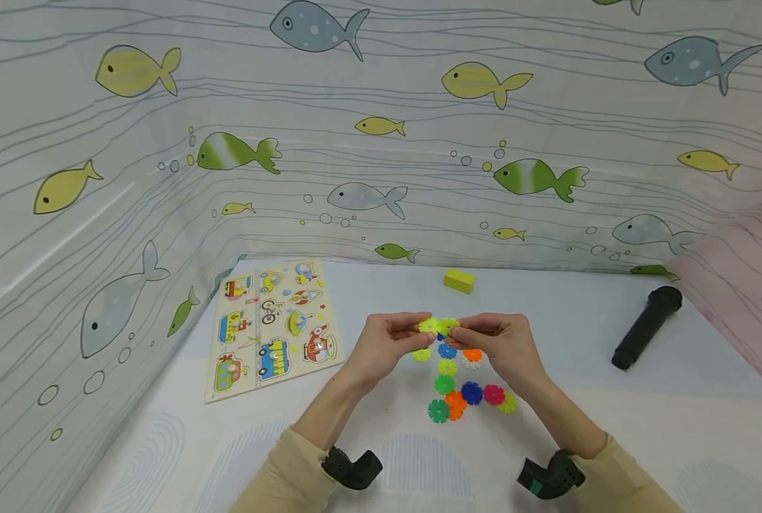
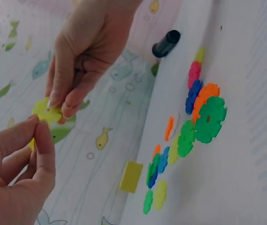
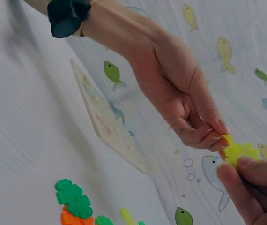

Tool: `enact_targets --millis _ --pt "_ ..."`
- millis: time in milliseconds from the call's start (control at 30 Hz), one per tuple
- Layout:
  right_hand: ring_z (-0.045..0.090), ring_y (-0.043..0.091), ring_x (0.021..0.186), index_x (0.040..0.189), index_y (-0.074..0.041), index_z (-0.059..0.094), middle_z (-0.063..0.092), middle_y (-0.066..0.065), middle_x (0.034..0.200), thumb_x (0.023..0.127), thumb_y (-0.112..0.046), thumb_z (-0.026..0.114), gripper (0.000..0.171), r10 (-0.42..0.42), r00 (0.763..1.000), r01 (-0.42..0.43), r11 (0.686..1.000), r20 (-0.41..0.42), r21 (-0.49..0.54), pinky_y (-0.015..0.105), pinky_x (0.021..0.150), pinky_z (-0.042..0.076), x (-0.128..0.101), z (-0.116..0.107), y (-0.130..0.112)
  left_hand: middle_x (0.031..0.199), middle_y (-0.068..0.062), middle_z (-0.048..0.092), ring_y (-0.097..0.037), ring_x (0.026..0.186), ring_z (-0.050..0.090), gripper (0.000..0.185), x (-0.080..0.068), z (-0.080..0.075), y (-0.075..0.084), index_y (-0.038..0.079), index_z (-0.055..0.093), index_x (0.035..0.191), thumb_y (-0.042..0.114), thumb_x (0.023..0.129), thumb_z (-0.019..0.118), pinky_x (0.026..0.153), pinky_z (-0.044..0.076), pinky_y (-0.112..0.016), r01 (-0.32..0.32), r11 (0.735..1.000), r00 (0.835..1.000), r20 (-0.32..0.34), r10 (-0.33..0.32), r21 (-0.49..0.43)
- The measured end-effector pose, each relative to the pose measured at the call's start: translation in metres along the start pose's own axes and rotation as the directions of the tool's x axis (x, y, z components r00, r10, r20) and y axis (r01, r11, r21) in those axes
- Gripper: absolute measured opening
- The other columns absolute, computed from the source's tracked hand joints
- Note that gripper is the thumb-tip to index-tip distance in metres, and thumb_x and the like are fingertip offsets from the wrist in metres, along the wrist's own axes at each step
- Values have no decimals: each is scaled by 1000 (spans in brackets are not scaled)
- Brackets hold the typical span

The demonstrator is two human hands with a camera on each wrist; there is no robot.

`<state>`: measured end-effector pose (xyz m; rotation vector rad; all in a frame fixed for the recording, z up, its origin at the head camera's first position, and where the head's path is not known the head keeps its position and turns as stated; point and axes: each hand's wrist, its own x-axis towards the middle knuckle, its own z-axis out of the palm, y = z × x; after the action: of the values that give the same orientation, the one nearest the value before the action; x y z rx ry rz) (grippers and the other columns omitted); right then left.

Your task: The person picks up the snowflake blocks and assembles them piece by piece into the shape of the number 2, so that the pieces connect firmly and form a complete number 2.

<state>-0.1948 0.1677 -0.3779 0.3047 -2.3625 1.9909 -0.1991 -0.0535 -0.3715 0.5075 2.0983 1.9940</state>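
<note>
While the left hand [image 1: 389, 340] and right hand [image 1: 501, 342] pinch yellow discs [image 1: 429, 325] in front of the block [image 1: 459, 281], joining seems underway; pressing next likely needs aligned edges

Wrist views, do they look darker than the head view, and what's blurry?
Head view: brightest, the puzzle board showing its pictures clearly; left wrist view: dimmer, though the held yellow notched disc looks vivid; right wrist view: also dim, that board's pictures soft, washed out.
</note>
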Motion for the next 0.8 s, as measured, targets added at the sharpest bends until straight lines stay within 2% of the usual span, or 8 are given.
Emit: enact_targets --millis 100,267,433,567,667,800 --pt "76 21 82 107 6 73 76 17 93 91 -10 72 22 -25 1000 25 999 5 -27 31 78 60 0 0 1 102 -14 71 -29 92 70 39 0 1 0 0 65 130 10 93 71 87 58 -31 5 1000 1000 2 -5 8" --pt "76 21 82 107 5 73 76 18 94 92 -11 72 23 -36 999 36 999 -4 -28 31 78 60 -1 2 2 106 -15 70 -23 92 70 39 1 1 -1 0 64 131 12 94 69 89 58 -34 -8 1000 1000 6 8 29" --pt "76 21 84 108 2 73 76 15 96 91 -14 73 23 3 1000 -3 1000 -21 -13 33 81 60 -1 5 1 116 -14 69 -26 104 69 38 1 0 -1 3 64 130 14 94 70 91 57 -31 -11 999 1000 -3 11 54" --pt "76 20 86 109 1 72 76 15 99 92 -14 72 23 38 999 -38 999 -28 -19 31 81 59 0 6 2 122 -15 69 -25 110 68 39 1 0 -1 3 63 129 13 93 71 93 56 -31 10 1000 1000 -6 -10 26" --pt "76 20 88 111 1 72 75 15 101 92 -14 72 23 56 998 -57 998 -26 -21 30 82 59 0 6 2 122 -16 69 -26 110 69 41 1 1 -2 3 60 132 10 93 71 94 55 -31 19 1000 1000 -8 -19 -2" --pt "76 19 90 113 0 72 76 14 103 93 -17 72 26 77 996 -78 997 -35 -26 30 84 59 0 7 2 123 -16 69 -25 110 69 44 1 2 -2 4 60 135 11 93 70 95 55 -31 17 1000 1000 -10 -17 6"
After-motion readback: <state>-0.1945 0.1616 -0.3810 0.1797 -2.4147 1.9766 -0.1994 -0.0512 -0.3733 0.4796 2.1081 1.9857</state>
